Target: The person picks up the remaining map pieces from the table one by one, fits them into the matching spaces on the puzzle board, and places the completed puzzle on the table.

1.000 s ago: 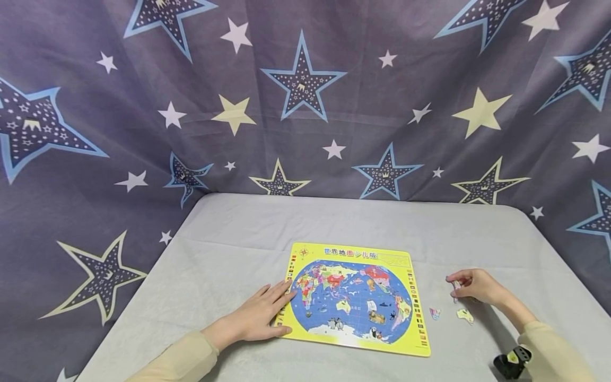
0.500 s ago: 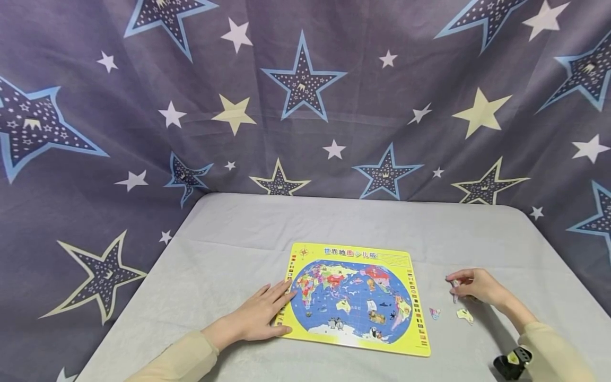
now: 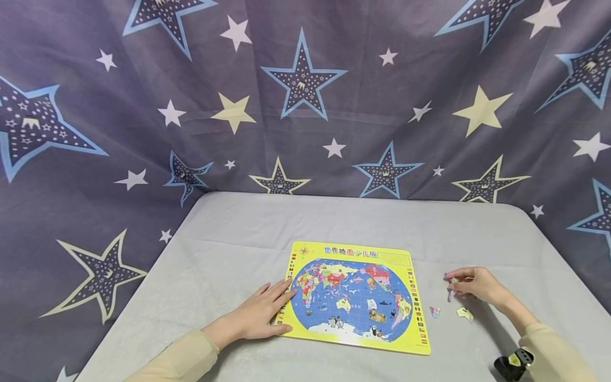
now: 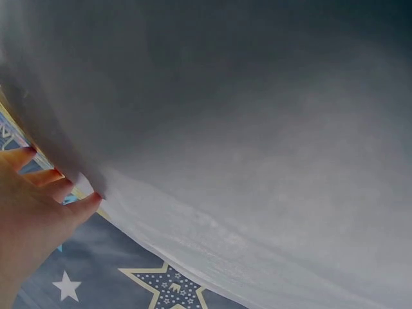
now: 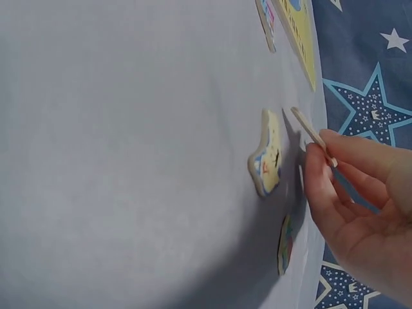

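A yellow-bordered world map puzzle board (image 3: 358, 347) lies flat on the cloth. My left hand (image 3: 260, 313) rests on its left edge, fingers spread; the left wrist view shows the fingertips (image 4: 92, 201) at that edge. To the right of the board, my right hand (image 3: 477, 286) pinches a thin puzzle piece (image 5: 308, 125) between thumb and fingers, seen nearly edge-on in the right wrist view. Below that hand lies a pale yellow piece (image 3: 465, 314). A pink and blue piece (image 3: 435, 312) lies between it and the board. Another piece (image 5: 285, 246), greenish and reddish, shows in the right wrist view.
Light grey cloth (image 3: 238, 223) covers the table. A star-patterned dark curtain (image 3: 334, 127) hangs behind it and along the sides. A black device (image 3: 513, 366) is near the right sleeve at the front.
The right hand's fingertips have shifted slightly to the left, and the pinched piece has turned a little. The left hand and the board have stayed in place.
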### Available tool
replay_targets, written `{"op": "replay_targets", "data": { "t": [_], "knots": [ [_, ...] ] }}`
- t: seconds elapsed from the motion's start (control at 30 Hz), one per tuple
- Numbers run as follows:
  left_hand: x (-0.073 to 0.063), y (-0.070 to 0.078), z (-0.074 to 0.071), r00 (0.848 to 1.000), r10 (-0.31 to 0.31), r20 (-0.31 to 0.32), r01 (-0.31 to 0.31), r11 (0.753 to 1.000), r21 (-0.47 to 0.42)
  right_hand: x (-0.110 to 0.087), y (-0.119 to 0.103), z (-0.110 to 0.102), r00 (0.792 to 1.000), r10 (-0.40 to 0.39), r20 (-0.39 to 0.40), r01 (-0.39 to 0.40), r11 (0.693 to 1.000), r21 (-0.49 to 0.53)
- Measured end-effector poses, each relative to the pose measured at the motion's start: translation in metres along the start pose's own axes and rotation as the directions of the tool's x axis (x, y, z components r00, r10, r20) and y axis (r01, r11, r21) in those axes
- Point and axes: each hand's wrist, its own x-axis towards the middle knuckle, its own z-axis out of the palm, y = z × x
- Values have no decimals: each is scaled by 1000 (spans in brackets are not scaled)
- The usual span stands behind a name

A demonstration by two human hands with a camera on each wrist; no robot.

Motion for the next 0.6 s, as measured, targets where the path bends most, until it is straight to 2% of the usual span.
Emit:
{"op": "replay_targets", "data": {
  "t": [0.37,0.6],
  "knots": [
    [0,-1,0,1000,-6,7,6,1000,-2,0,-8,3,997,-67,25,66,998,21],
    [-1,0,0,1000,-4,8,4,1000,-12,-1,-16,8,996,-79,47,75,994,74]
  ]
}}
